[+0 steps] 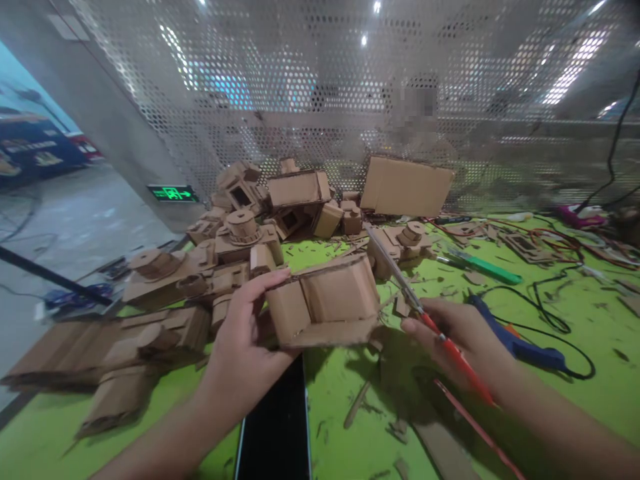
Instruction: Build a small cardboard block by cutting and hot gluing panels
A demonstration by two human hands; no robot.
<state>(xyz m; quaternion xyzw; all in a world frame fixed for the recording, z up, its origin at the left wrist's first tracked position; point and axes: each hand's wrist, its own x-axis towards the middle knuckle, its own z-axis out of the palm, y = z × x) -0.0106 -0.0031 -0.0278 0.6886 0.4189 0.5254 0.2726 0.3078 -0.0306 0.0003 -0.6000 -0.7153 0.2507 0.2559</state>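
Note:
My left hand (pixel 245 340) grips a folded cardboard box piece (pixel 327 303) by its left end and holds it above the green table (pixel 350 413). My right hand (pixel 463 340) is closed round red-handled scissors (pixel 425 313). The blades point up and to the left, just right of the cardboard piece. A dark phone or tablet (pixel 277 427) lies flat below my left hand.
A heap of cardboard models (pixel 240 233) fills the table's left and back. A flat cardboard sheet (pixel 406 187) leans on the perforated metal screen (pixel 320 100). A blue glue gun (pixel 520 343) with black cable, a green cutter (pixel 483 267) and cardboard scraps lie to the right.

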